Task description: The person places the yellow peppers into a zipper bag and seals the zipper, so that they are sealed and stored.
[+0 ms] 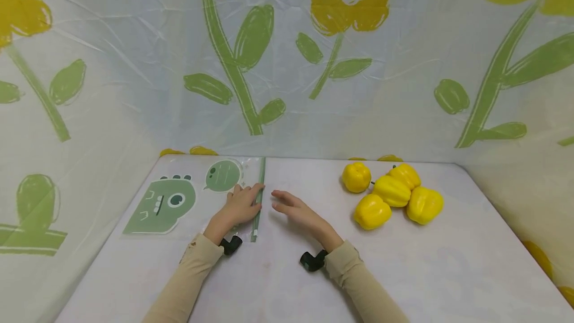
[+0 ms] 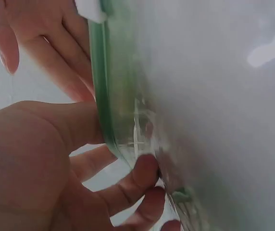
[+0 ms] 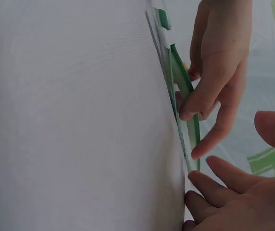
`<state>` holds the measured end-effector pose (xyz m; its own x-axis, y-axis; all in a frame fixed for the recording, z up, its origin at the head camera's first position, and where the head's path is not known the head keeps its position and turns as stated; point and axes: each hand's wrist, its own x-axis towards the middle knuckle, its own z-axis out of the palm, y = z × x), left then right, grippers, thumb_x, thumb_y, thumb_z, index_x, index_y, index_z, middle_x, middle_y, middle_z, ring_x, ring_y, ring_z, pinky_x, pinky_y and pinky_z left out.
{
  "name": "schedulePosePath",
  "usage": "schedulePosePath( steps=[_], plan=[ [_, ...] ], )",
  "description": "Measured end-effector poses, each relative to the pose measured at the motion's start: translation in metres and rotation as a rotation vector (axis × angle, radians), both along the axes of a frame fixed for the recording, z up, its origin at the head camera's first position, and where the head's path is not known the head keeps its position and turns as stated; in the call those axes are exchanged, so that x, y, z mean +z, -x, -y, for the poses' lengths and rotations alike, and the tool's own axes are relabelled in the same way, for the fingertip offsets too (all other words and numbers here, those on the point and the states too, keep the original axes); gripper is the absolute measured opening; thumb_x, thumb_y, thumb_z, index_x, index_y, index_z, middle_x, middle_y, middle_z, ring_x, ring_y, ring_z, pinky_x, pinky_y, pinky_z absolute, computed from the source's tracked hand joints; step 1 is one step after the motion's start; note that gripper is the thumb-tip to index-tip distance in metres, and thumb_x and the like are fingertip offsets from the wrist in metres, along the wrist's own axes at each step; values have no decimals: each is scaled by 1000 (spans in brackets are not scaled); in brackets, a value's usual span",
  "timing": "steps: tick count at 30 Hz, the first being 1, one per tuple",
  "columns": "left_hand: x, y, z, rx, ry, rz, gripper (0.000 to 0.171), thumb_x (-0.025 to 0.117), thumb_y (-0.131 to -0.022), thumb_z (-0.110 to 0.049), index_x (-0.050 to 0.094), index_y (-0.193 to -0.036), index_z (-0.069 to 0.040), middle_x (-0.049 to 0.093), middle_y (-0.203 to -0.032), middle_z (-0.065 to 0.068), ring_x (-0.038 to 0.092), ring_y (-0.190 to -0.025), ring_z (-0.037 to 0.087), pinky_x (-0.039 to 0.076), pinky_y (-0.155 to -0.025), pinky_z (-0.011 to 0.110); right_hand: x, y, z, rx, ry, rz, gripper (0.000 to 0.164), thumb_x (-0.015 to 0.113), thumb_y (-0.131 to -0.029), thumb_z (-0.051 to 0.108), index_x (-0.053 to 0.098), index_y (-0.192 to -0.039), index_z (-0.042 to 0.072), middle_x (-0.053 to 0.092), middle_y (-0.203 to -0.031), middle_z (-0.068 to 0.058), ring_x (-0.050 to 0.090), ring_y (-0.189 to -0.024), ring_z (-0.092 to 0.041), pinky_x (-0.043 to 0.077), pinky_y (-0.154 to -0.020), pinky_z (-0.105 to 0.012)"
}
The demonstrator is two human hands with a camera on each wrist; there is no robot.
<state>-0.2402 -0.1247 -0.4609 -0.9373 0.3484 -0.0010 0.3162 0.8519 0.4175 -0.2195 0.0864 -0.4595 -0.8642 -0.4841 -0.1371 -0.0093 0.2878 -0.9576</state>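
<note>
A clear zip bag point(image 1: 183, 228) with a green dinosaur print lies flat at the left of the table, its green zip edge point(image 1: 262, 168) facing right. My left hand point(image 1: 239, 207) pinches the bag by that edge, its thumb against the green strip point(image 2: 99, 72) and its fingers on the film in the left wrist view. Just right of the zip edge, my right hand point(image 1: 302, 213) hovers with fingers loosely extended and holds nothing. In the right wrist view, the right fingertips point(image 3: 200, 183) are close to the strip's end; contact there is unclear. A white slider point(image 3: 165, 37) sits on the strip.
Several yellow bell peppers point(image 1: 391, 191) lie in a cluster on the white table point(image 1: 448, 273), right of my right hand. A flower-printed curtain point(image 1: 381, 103) hangs behind the table and along both sides. Black wrist cameras point(image 1: 312, 261) are on both wrists.
</note>
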Motion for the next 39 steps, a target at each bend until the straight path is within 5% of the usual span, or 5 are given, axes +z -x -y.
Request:
schedulePosePath(
  steps=[5,10,23,30,39],
  plan=[
    [3,1,2,-48,-83,30,49,54,-92,-7,48,-141,-6,51,-70,1,50,-74,23,44,-72,44,0,-1,2,70,-17,6,58,53,-101,34,39,-151,7,30,-159,-8,9,-151,-27,13,-118,-52],
    [2,5,5,-133,-230,20,49,52,-90,-1,48,-138,0,41,-62,-4,40,-51,10,37,-51,28,-1,-2,5,65,11,-6,53,51,-102,31,43,-148,5,39,-154,-10,24,-147,-28,19,-116,-52],
    [15,0,-9,-217,-329,-91,42,56,-89,-4,58,-130,4,37,-57,-9,33,-50,4,33,-50,24,-6,3,8,-107,293,35,40,45,-103,13,43,-141,-2,61,-130,-22,59,-121,-35,29,-112,-46],
    [21,-6,-21,-236,-383,-1,43,54,-89,-4,58,-131,8,39,-59,-7,35,-53,6,32,-51,23,-3,1,9,-202,311,87,24,52,-97,10,53,-116,-5,72,-93,-9,68,-100,-33,41,-99,-37],
    [23,-14,-30,-236,-327,-4,46,54,-93,-9,53,-137,3,39,-60,-8,35,-51,5,33,-51,24,-1,1,6,-257,281,81,15,53,-97,9,63,-90,0,64,-83,3,61,-85,-15,45,-88,-36]
  ],
)
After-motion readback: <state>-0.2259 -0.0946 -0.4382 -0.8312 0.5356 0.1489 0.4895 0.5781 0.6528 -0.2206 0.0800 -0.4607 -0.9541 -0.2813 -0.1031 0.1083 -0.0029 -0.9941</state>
